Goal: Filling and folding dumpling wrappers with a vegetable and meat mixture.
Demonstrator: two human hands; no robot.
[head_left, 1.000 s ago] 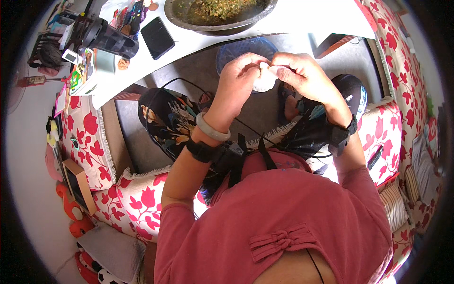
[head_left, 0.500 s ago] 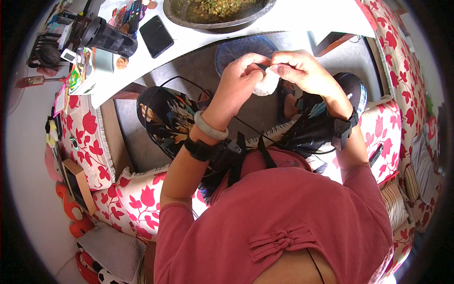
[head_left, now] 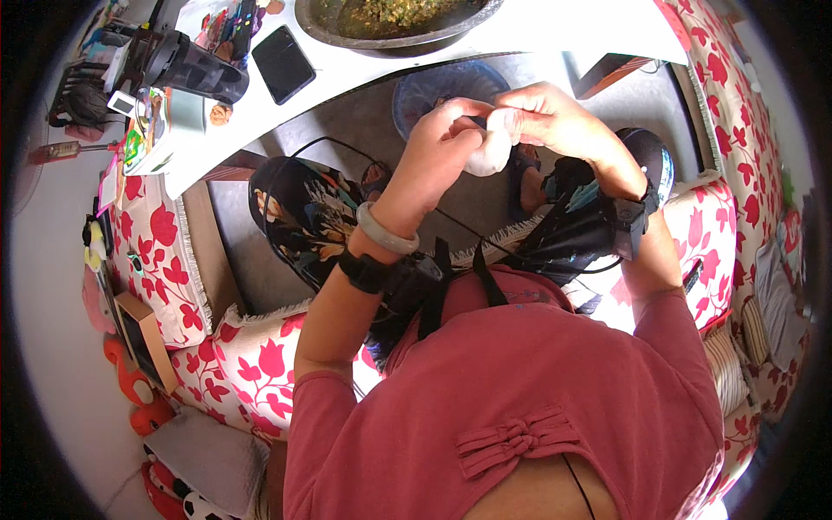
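Note:
A small white dumpling (head_left: 491, 154) is held up in front of me, above the floor between my knees. My left hand (head_left: 445, 143) is curled round its left side, with thumb and forefinger bent at its top. From the other side my right hand (head_left: 555, 124) pinches the upper edge of the dough between thumb and fingers. The fingertips of both hands almost meet there, and they partly hide the dough. Beyond my hands a wide dark metal bowl (head_left: 407, 42) with chopped green-brown filling (head_left: 390, 12) stands on the white table.
Under the table edge (head_left: 364, 82) a blue plastic-lined bin (head_left: 407, 100) stands on the floor. A black phone (head_left: 283, 65), a dark tumbler (head_left: 198, 69) and a small box (head_left: 180, 130) crowd the table's left. A thin black cable (head_left: 325, 140) loops over my left knee.
My right hand has shifted slightly at the dumpling's top edge, drawing the dough into a taller point. My left hand keeps its hold almost unmoved.

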